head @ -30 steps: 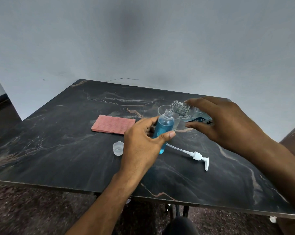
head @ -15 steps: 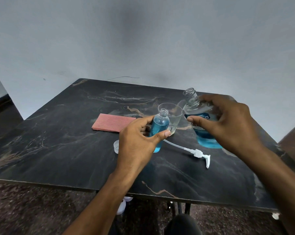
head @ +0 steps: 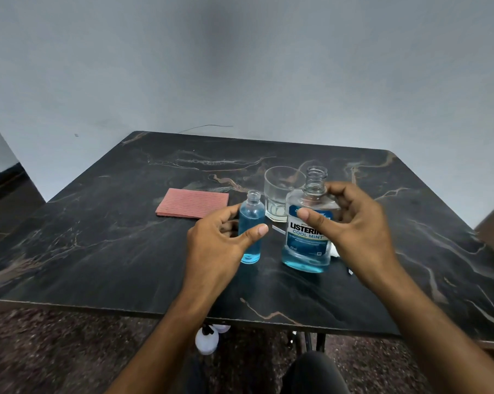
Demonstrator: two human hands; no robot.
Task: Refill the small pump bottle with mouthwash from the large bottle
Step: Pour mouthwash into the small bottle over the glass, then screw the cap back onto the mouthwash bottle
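Two bare forearms reach forward from the bottom edge over a dark marble-patterned table (head: 98, 237) with tan veins. The left hand (head: 217, 245) sits nearest, its fingers and thumb curled around the small clear plastic bottle (head: 250, 231), which stands upright on the table with no cap or pump on its neck and is filled most of the way with blue liquid; the thumb lies across the bottle's front and the fingertips reach behind it. To the right of that hand, the right hand (head: 353, 231) curves around the large clear mouthwash bottle (head: 308, 237), which also stands upright on the table with an open threaded neck, a blue and white label reading "LISTERINE COOL MINT", and blue liquid only in its lower part. The thumb crosses the front of the label and the fingers wrap behind the bottle's shoulder; whether they press the plastic or have just eased off cannot be told. The two bottles stand near each other, apart. A thin white tube (head: 278, 230) shows on the table between them, and small white bits peek out beside the right hand's palm. Just beyond both hands stands an empty clear drinking glass (head: 279, 194), partly behind the large bottle. Farther left of the left hand lies a flat pink ribbed cloth (head: 193, 206). Behind the table rises a plain grey wall (head: 240, 66).
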